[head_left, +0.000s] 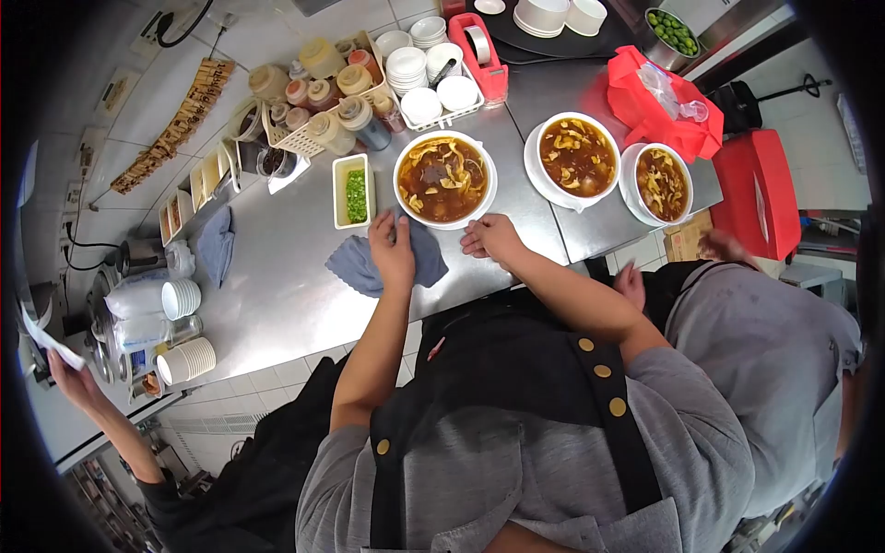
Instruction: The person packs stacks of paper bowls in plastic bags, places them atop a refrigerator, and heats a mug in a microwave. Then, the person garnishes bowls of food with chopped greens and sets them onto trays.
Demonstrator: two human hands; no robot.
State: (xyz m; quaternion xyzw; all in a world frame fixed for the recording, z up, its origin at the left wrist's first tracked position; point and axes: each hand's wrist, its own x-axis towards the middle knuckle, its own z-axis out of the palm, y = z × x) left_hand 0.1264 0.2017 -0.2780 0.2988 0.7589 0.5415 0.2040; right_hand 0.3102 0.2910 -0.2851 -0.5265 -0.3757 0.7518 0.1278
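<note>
left hand (394, 251) loosely curled over a blue cloth (355, 264), partly hiding it; right hand (496, 239) half-curled by the soup bowl (398, 180), can't tell if either's gripping anything

Red tape dispenser (489, 70); 2 cup stacks (186, 360); green fruit (671, 32) in pot (666, 58)

There's a lane of steel counter (511, 147) between left soup bowl (397, 180) and middle soup bowl (540, 149); over left, the chopped-scallion tub (338, 195) leaves only a sliver!
</note>
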